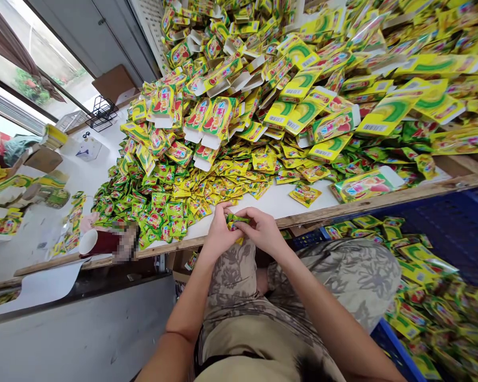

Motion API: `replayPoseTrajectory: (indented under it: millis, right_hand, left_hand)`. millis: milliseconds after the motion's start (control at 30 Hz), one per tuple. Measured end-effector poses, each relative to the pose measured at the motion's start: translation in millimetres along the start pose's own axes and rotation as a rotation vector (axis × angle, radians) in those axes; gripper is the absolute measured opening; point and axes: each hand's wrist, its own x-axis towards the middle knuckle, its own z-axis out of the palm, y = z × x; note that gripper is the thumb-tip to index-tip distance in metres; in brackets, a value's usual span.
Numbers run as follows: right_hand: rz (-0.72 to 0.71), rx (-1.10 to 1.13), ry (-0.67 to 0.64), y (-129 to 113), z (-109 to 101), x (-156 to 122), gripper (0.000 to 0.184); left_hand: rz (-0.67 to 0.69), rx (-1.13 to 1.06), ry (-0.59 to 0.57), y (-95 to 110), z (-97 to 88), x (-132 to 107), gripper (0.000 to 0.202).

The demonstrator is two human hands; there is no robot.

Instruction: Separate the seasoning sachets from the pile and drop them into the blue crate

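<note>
Centrally, at the near edge of the white surface (278,204), the left hand (218,233) and right hand (262,231) meet, each grip pinching one small sachet (236,220). It looks light, thin, crinkly and slick, so it is probably best held by its sealed edges. Glossy flat cartons (302,111) are heaped across the upper frame.

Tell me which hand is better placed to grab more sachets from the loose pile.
Probably the left hand: the loose pile spreads along its side. The right hand faces mostly bare tabletop. Both pinch one sachet bundle.
</note>
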Motion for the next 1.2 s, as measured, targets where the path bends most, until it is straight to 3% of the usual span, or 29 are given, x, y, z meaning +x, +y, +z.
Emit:
replayPoseTrajectory:
  millis: [167,267,400,500,600,733,900,1000,1100,1200]
  right_hand:
    - [0.117,0.280,0.112,8.2,-1.2,-5.1,0.021]
    - [0.079,0.181,0.106,2.4,-1.7,-7.8,0.019]
    - [0.021,-0.013,0.041,-7.2,-1.6,-12.8,0.019]
    - [0.030,0.024,0.029,-5.3,-0.8,-14.8,0.020]
    - [0.082,0.121,0.099,3.8,1.9,-15.3,0.023]
    - [0.121,0.168,0.182,16.6,6.1,-15.8,0.031]
    - [0.123,0.034,0.165,14.2,2.5,-12.7,0.032]
    - [0.146,-0.076,0.085,5.0,-4.6,-7.4,0.037]
    - [0.171,-0.120,0.020,1.9,-11.8,-1.6,0.037]
    - [0.177,-0.023,0.051,6.9,-16.1,1.7,0.037]
  left_hand:
    - [-0.057,-0.303,-0.062,-1.7,-1.3,-5.5,0.041]
    - [-0.093,-0.408,0.002,-4.4,3.8,-9.6,0.032]
    - [-0.015,-0.309,0.059,-4.5,10.8,-14.4,0.030]
    - [-0.022,-0.320,0.026,-2.3,11.9,-15.0,0.032]
    - [-0.052,-0.403,0.026,-1.2,12.9,-13.6,0.035]
    - [-0.034,-0.385,0.147,-2.6,18.1,-12.2,0.032]
    - [0.020,-0.273,0.298,-8.2,30.1,-14.3,0.025]
    - [0.073,-0.208,0.345,-10.1,36.0,-16.3,0.024]
    - [0.098,-0.196,0.309,-7.5,31.8,-8.4,0.027]
    - [0.104,-0.268,0.347,-0.6,13.1,21.0,0.031]
